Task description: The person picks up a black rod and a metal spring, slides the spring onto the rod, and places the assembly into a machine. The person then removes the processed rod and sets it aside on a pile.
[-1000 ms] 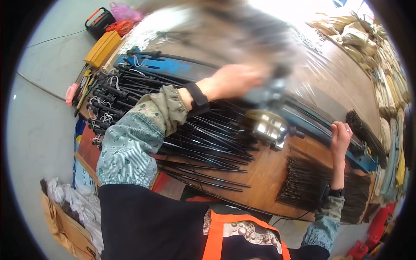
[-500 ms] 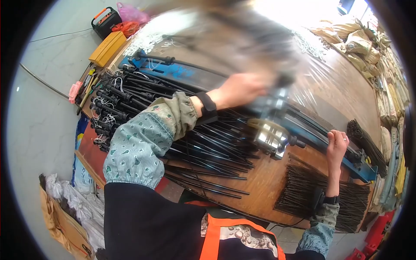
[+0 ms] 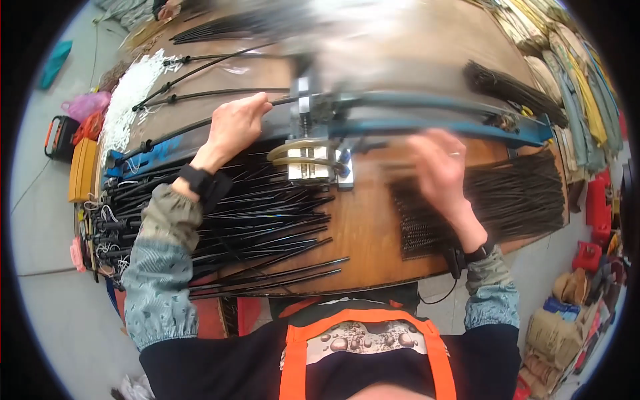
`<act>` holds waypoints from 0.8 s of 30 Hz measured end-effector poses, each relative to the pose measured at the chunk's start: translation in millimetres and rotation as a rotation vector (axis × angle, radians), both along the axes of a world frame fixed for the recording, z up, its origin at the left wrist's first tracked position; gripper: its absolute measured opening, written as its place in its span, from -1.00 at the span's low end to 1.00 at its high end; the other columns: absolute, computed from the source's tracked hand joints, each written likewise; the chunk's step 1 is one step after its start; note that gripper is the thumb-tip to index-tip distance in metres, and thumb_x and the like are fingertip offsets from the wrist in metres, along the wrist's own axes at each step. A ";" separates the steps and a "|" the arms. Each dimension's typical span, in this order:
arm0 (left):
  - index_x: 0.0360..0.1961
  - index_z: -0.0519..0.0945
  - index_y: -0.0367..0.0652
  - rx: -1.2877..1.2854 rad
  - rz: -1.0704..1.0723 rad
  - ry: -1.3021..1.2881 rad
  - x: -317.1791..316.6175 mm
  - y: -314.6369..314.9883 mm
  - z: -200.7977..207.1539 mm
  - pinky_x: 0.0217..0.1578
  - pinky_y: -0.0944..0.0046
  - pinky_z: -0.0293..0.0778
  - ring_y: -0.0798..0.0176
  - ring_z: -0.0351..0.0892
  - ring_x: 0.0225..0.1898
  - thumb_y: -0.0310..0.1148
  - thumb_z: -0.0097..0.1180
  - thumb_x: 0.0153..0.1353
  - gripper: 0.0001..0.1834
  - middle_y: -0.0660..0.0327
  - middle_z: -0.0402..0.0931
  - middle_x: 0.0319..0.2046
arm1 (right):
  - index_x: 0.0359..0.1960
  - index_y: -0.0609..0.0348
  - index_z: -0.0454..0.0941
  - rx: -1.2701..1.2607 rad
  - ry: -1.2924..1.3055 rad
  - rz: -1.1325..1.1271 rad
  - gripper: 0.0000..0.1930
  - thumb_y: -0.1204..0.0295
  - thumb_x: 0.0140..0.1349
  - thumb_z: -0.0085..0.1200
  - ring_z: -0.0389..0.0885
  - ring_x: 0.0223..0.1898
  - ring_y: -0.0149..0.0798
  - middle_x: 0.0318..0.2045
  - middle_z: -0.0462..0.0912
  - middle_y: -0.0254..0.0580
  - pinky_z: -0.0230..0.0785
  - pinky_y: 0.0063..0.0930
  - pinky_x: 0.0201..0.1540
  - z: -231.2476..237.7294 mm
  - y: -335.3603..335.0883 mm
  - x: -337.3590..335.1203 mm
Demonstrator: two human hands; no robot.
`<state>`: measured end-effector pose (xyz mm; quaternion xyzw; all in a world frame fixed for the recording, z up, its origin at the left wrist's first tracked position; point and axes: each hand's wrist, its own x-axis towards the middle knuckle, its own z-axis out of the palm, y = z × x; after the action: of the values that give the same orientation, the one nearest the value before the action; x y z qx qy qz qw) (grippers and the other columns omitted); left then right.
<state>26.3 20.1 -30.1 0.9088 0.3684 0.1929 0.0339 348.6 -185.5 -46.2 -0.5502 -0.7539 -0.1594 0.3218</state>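
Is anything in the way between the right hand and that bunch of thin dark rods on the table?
Nothing visible. The right hand hovers, blurred, just above the near end of the bunch of thin dark rods, with only bare wooden table beside it.

A wooden table (image 3: 373, 233) is lying in front of the person, and a long rail (image 3: 427, 117) is running left to right across its far half. A metal fixture (image 3: 310, 160) is sitting at the rail's middle, on its near side. A spread of long rods (image 3: 267, 230) is lying left of the fixture, reaching the table's left edge. A pile of short springy pieces (image 3: 507, 200), possibly coils, is lying to the right. The left hand (image 3: 233, 127) is resting on a rod at the rail, left of the fixture. The right hand (image 3: 443, 177) is hovering over the pile's left end.
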 end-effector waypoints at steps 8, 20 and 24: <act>-0.31 0.49 -0.06 0.085 0.005 -0.015 3.8 -1.5 -7.2 -0.45 -0.05 0.47 -0.15 0.59 -0.40 -0.25 0.03 0.32 -0.86 0.03 0.58 -0.47 | -0.06 0.19 0.58 -0.191 0.262 0.168 -0.72 0.53 0.16 0.16 0.59 -0.15 -0.08 -0.26 0.65 -0.10 0.39 -0.25 -0.12 -14.4 24.7 -24.0; -0.27 0.50 -0.07 0.463 -0.219 0.023 -5.4 24.3 -11.0 -0.48 0.12 0.45 -0.01 0.56 -0.44 -0.36 0.06 0.29 -0.94 0.12 0.53 -0.45 | -0.39 0.17 0.57 -0.915 -0.080 -0.248 -0.48 -0.12 0.08 0.23 0.64 -0.35 0.08 -0.43 0.65 -0.01 0.45 -0.12 -0.27 -17.2 21.9 13.7; -0.17 0.54 -0.06 0.565 -0.261 0.053 -52.3 66.4 -4.3 -0.41 0.14 0.48 0.02 0.57 -0.42 -0.36 0.08 0.27 -0.87 0.18 0.58 -0.37 | -0.50 0.19 0.56 -0.838 0.086 -0.134 -0.54 -0.03 0.06 0.28 0.58 -0.41 0.10 -0.54 0.60 0.00 0.41 -0.14 -0.34 -41.1 2.0 40.0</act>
<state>-26.0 86.5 -34.4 0.9267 0.1810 0.2578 -0.2050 388.6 -183.6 -87.3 -0.6875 -0.7019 0.1632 0.0901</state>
